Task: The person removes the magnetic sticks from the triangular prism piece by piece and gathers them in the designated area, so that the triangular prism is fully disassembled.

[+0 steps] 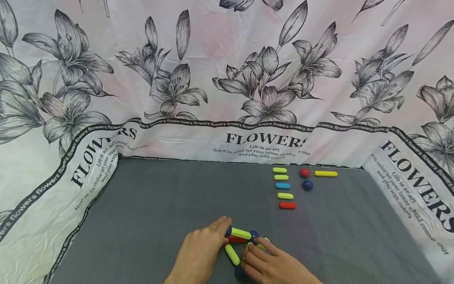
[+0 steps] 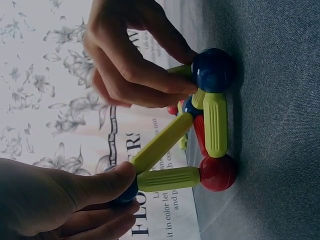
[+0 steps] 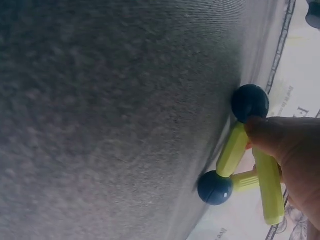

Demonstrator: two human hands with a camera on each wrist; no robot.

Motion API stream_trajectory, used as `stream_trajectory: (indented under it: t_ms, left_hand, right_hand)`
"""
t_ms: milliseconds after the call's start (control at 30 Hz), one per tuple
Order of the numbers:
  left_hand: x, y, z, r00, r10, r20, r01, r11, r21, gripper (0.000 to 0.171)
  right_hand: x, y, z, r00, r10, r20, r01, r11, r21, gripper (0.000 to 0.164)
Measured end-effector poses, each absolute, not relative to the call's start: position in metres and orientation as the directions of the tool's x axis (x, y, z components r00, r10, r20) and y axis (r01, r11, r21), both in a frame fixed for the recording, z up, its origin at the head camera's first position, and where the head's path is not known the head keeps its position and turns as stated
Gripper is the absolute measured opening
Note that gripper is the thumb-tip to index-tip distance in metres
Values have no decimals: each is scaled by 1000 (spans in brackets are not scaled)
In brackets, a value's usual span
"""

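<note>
A small frame of magnetic rods and balls stands on the grey cloth. With thumb and fingers my left hand [image 1: 198, 250] pinches its raised blue ball [image 2: 131, 194]. From there one yellow-green rod [image 2: 167, 179] runs down to a red ball [image 2: 218, 172], another yellow-green rod [image 2: 162, 142] to the far blue ball [image 1: 253, 235]. A red rod [image 1: 237, 240] lies low inside the frame. My right hand [image 1: 273, 263] pinches a yellow-green rod [image 3: 270, 192] beside the near blue ball [image 2: 214, 70]; its fingers partly hide that corner.
Beyond the hands, a column of short rods lies on the cloth [image 1: 177, 197], a red rod [image 1: 287, 205] nearest and a blue rod [image 1: 282, 185] midway. To its right are a loose red ball [image 1: 304, 172], blue ball [image 1: 307, 185] and yellow rod [image 1: 326, 173]. A flowered sheet [image 1: 198, 142] rises behind.
</note>
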State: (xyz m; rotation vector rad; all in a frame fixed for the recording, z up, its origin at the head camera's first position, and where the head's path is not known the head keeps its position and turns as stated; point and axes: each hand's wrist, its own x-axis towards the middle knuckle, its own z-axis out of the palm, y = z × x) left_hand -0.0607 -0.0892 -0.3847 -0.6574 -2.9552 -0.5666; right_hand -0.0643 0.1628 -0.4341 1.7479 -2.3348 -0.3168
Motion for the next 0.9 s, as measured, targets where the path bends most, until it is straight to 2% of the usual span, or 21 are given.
stream_trajectory:
  t_ms: [300,533,900]
  left_hand:
    - [-60,-89,-384,-911,394,124,412,844,343,44]
    - [-61,-89,-385,-910,397,115,411,842,349,44]
    - [-60,-90,-384,-906,405,124,422,834,356,44]
  right_hand:
    - [-62,163,-439,-295,-955,41,-925,296,240,41]
    - [-61,163,-443,-302,-949,87,-915,314,254,38]
    - [-60,161,-442,-300,-950,88,-916,313,251,32]
